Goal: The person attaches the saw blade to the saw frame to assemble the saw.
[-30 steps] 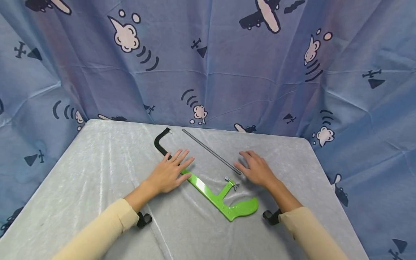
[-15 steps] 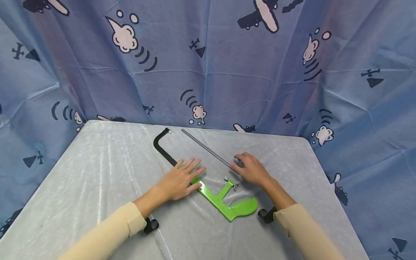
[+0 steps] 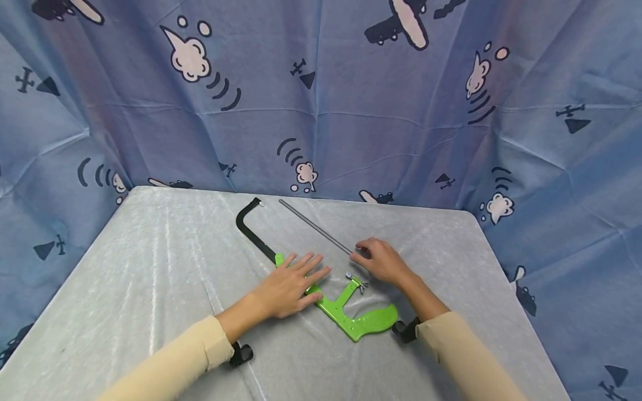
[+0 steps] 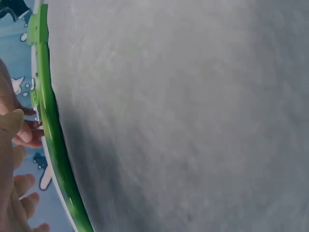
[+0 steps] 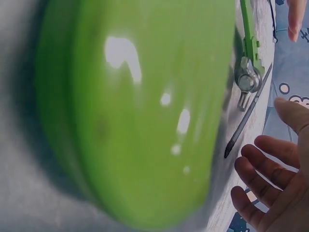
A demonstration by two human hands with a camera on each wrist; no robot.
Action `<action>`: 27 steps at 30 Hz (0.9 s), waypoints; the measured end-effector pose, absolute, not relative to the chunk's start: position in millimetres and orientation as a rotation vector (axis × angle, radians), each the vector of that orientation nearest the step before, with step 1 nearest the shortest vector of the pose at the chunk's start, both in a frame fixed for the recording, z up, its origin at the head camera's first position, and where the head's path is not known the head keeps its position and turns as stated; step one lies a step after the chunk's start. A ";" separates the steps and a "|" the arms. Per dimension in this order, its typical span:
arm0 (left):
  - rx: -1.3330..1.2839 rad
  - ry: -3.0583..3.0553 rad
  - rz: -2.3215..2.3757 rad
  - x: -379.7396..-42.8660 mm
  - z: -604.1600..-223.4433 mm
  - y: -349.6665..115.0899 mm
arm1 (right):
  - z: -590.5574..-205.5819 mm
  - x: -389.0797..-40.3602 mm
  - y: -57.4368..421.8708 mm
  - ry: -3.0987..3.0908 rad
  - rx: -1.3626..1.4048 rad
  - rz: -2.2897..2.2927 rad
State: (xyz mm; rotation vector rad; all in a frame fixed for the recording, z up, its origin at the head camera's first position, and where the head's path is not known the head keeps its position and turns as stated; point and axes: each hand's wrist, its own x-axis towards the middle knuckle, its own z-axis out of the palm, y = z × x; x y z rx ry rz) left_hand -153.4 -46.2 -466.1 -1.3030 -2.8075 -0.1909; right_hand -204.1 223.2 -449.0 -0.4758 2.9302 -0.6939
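A hacksaw frame (image 3: 331, 308) lies aslant on the table, green with a black front arm (image 3: 257, 240) curving up at the far left. Across its middle stretches my left hand (image 3: 283, 291), fingers spread and straight, palm down. Beyond the frame lies a thin grey hacksaw blade (image 3: 315, 226), separate from it. My right hand (image 3: 385, 263) hovers at the blade's near end, fingers loosely bent; in the right wrist view the blade end (image 5: 228, 150) shows apart from the fingers. A wing nut (image 3: 363, 288) sits on the frame's short post. The green handle (image 5: 154, 121) fills much of that view.
A pale grey cloth (image 3: 140, 267) covers the table. Behind its far edge hangs a blue curtain (image 3: 321, 100) printed with planes and clouds. Black wrist mounts (image 3: 242, 355) stick out below both sleeves.
My left hand has slid rightward and nearer along the frame, uncovering more of its front part. My right hand has shifted left over the blade's near end. Frame and blade stay put.
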 end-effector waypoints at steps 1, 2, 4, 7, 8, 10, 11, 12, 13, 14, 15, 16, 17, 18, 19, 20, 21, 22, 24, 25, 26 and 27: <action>-1.307 -2.809 -0.191 -152.5 -465.6 -45.3 | -449.6 -204.6 222.9 2.929 -0.481 -0.700; -1.310 -2.808 -0.189 -151.8 -465.3 -44.4 | -450.1 -205.0 222.4 2.926 -0.484 -0.704; -1.317 -2.811 -0.179 -150.3 -464.6 -42.6 | -451.3 -206.0 221.4 2.919 -0.496 -0.706; -1.332 -2.808 -0.164 -148.2 -463.9 -40.1 | -452.3 -206.6 219.3 2.910 -0.491 -0.698; -1.336 -2.806 -0.162 -147.6 -463.9 -39.2 | -452.5 -206.8 218.6 2.907 -0.488 -0.693; -1.344 -2.803 -0.157 -146.3 -463.6 -37.6 | -452.9 -207.4 217.3 2.907 -0.486 -0.680; -1.347 -2.803 -0.155 -145.7 -463.6 -36.8 | -452.8 -207.5 216.7 2.908 -0.478 -0.680; -1.348 -2.805 -0.155 -145.2 -463.7 -36.1 | -452.8 -207.9 216.2 2.908 -0.472 -0.679; -1.350 -2.805 -0.155 -144.7 -464.0 -35.3 | -453.0 -208.4 215.9 2.908 -0.469 -0.678; -1.352 -2.806 -0.154 -144.1 -464.3 -34.6 | -453.2 -208.9 215.6 2.909 -0.471 -0.676; -1.356 -2.806 -0.153 -143.6 -464.4 -34.0 | -453.5 -209.5 215.4 2.910 -0.470 -0.673; -1.362 -2.805 -0.156 -143.2 -464.8 -33.4 | -453.8 -210.1 215.3 2.912 -0.469 -0.671; -1.369 -2.805 -0.161 -142.9 -464.9 -32.7 | -454.2 -210.7 215.2 2.913 -0.466 -0.669; -1.374 -2.803 -0.165 -142.5 -465.0 -32.2 | -454.6 -211.3 215.0 2.918 -0.467 -0.667; -1.379 -2.802 -0.166 -142.1 -465.2 -31.8 | -455.1 -211.9 214.9 2.925 -0.470 -0.665; -1.383 -2.801 -0.169 -141.6 -465.1 -31.4 | -455.6 -212.6 214.6 2.933 -0.473 -0.662; -1.386 -2.801 -0.172 -141.3 -465.0 -31.1 | -455.9 -213.2 214.3 2.941 -0.471 -0.659; -1.389 -2.800 -0.173 -140.9 -465.2 -30.8 | -456.2 -213.8 214.0 2.951 -0.473 -0.653; -1.392 -2.801 -0.181 -140.0 -465.2 -30.3 | -456.4 -215.0 212.9 2.969 -0.480 -0.639; -1.396 -2.800 -0.188 -139.5 -465.2 -30.0 | -456.3 -215.5 212.3 2.975 -0.479 -0.631; -1.399 -2.798 -0.197 -139.2 -465.4 -29.5 | -456.2 -216.0 211.6 2.981 -0.480 -0.621; -1.404 -2.796 -0.204 -138.9 -465.7 -29.0 | -455.8 -216.3 211.1 2.987 -0.485 -0.609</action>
